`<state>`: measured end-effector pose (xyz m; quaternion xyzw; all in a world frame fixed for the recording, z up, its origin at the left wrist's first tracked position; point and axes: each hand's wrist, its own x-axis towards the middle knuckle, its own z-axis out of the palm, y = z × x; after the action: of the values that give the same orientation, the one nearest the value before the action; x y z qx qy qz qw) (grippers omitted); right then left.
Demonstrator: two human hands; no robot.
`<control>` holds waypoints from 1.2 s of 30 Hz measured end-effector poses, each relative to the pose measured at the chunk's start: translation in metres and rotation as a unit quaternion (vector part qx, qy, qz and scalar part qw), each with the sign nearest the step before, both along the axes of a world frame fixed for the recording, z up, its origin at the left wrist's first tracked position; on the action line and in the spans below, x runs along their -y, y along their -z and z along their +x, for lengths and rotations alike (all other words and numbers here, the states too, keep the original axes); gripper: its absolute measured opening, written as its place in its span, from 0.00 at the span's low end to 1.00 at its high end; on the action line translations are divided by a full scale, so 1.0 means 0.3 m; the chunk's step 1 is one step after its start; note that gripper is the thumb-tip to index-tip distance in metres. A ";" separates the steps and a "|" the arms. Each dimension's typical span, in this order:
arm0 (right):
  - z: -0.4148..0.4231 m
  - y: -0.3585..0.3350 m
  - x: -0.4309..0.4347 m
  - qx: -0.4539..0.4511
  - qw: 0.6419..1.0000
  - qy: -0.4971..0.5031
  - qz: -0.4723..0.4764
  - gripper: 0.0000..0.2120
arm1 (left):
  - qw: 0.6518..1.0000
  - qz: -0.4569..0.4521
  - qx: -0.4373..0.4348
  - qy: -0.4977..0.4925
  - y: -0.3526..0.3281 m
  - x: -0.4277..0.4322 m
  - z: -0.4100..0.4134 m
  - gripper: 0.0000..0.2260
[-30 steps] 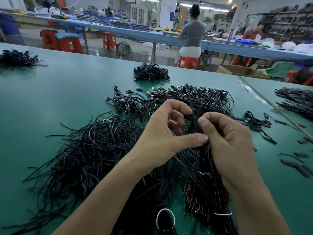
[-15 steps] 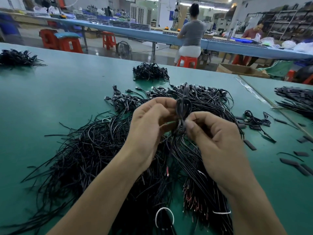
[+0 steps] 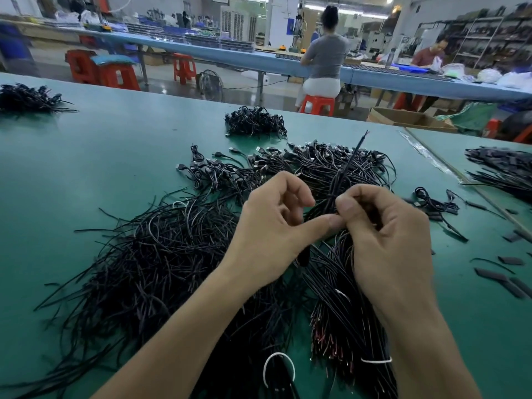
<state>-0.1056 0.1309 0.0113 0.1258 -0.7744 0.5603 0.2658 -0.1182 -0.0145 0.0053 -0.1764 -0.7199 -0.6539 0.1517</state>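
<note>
Green table (image 3: 115,156) bore a wire heap (image 3: 161,254). Right hand (image 3: 391,234) pinched one cable (image 3: 350,162) above the heap, tip pointing away. Left hand (image 3: 270,234) was curled, thumb touching the cable; could not tell if it gripped.

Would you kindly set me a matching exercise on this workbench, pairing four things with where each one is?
Things:
1. held cable
2. small cable heap
3. round white loop
4. flat black strips

Places:
A. scattered on the right side of the green table
B. pinched between the left hand and the right hand
C. alone at the far middle of the table
D. by the bottom edge of the picture, between the forearms

Pairs: 1-B, 2-C, 3-D, 4-A.
</note>
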 end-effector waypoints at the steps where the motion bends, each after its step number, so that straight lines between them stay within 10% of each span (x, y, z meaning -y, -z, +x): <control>1: 0.003 -0.003 0.005 -0.005 1.000 0.002 0.001 0.07 | 1.000 0.003 0.015 0.002 0.003 -0.001 -0.001 0.15; 10: 0.003 0.001 0.035 -0.003 0.999 -0.035 -0.038 0.10 | 0.959 0.170 0.190 0.123 -0.018 0.003 0.001 0.02; 20: -0.013 0.033 0.027 0.099 0.990 -0.101 -0.030 0.08 | 0.938 0.242 0.227 0.104 -0.024 0.051 -0.024 0.18; 28: -0.052 0.091 0.018 0.241 0.965 -0.044 -0.096 0.07 | 0.994 0.004 0.107 -0.027 0.005 0.051 -0.040 0.15; 36: -0.051 0.161 0.009 0.270 0.927 0.053 0.256 0.09 | 0.949 -0.111 0.103 -0.276 0.028 0.098 -0.303 0.13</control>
<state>-0.1208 0.1283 -0.0370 -0.0077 -0.9394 0.3410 0.0353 -0.2090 -0.0440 -0.0030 0.0816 -0.8203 -0.5167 0.2311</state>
